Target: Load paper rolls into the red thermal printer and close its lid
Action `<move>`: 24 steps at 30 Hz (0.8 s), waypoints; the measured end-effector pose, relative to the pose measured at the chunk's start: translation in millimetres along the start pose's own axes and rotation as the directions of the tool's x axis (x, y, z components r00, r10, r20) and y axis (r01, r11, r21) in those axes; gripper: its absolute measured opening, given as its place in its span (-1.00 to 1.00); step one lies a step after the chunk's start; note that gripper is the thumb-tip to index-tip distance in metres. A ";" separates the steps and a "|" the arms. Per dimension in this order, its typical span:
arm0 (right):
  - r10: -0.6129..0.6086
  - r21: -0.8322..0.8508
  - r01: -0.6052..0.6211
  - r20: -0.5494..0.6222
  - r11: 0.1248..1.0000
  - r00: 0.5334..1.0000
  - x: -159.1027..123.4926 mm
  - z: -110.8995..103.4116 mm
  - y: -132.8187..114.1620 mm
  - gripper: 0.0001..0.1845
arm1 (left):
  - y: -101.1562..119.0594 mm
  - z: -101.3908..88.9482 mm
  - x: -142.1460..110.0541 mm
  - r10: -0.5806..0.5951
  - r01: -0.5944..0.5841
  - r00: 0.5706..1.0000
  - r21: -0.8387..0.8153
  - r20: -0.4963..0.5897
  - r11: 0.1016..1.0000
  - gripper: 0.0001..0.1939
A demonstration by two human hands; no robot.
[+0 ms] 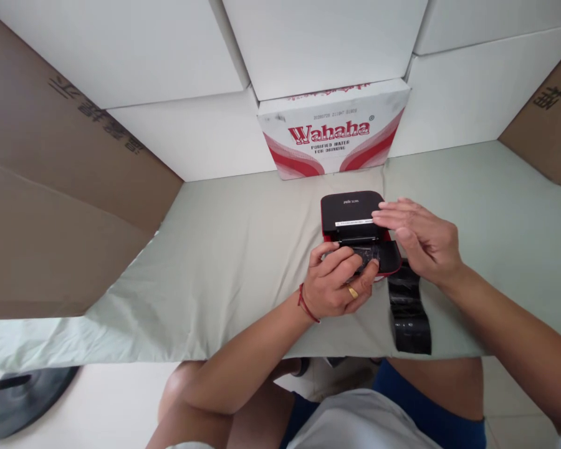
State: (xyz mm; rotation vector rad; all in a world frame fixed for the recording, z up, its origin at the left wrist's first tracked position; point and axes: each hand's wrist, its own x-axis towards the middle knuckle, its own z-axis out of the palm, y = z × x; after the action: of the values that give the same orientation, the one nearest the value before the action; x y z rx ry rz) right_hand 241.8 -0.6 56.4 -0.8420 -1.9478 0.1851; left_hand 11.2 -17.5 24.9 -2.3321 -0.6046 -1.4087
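Observation:
A small red-and-black hinged case [352, 209] lies on the cloth-covered table with its lid raised; a white label strip crosses the lid. My left hand [339, 280], with a ring and a red cord at the wrist, is closed over the near half of the case. Its fingers grip a dark shiny piece [367, 254] there, partly hidden beneath them. My right hand [423, 240] has its fingers stretched out, with the tips at the lid's right edge. A glossy black strip [409, 312] curves along the cloth below my right hand, its upper end close to the case.
A white and red water carton [334, 134] stands behind the case, against stacked white boxes [327, 43]. Brown cardboard [51, 237] rises at the left, with another brown panel [551, 118] at the right. Pale green cloth [215, 249] covers the table to its front edge.

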 end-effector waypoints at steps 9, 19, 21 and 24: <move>-0.010 0.030 0.010 -0.018 0.999 1.000 -16.6 11.9 5.6 -0.62 | -1.0 -4.6 -0.4 -0.063 0.068 0.997 -0.126 0.040 0.990 -0.66; 0.011 0.052 -0.007 -0.076 0.999 0.997 -13.2 16.0 -0.9 -0.61 | -33.4 -10.7 -3.1 -0.567 0.581 0.806 -0.407 0.167 0.705 -0.69; 0.020 0.058 -0.015 -0.094 0.998 0.995 -12.3 17.3 -2.1 -0.62 | -36.7 -7.9 -7.2 -0.573 0.573 0.804 -0.467 0.161 0.673 -0.73; 0.035 0.058 -0.030 -0.094 0.998 0.995 -11.7 17.2 -3.8 -0.63 | -39.1 -4.8 -14.6 -0.577 0.577 0.795 -0.533 0.190 0.619 -0.78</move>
State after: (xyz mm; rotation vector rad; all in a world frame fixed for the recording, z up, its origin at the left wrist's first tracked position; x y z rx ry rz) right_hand 229.1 -7.1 40.8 -0.8311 -1.8324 0.2143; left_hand -18.9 10.6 16.9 -2.7161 -1.1577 -2.1266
